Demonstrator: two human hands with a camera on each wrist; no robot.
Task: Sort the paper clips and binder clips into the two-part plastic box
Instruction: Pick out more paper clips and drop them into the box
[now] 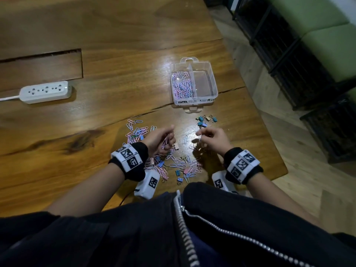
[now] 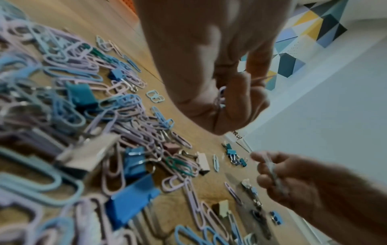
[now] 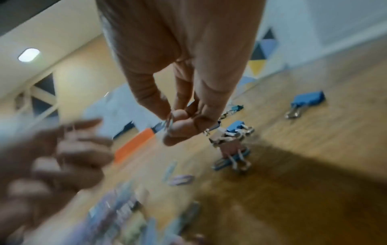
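Observation:
The clear two-part box stands on the table beyond my hands. Its left part holds pink and blue paper clips; its right part is bare. My left hand is curled round a bunch of paper clips just above the table. To its right, my right hand pinches a single paper clip between thumb and fingers. A mixed pile of paper clips and binder clips lies under and between my wrists. A small group of blue and tan binder clips sits apart, in front of the box.
More paper clips spread left of my left hand. A white power strip lies far left, near a sunken panel in the wooden table. The table's right edge runs close to my right hand.

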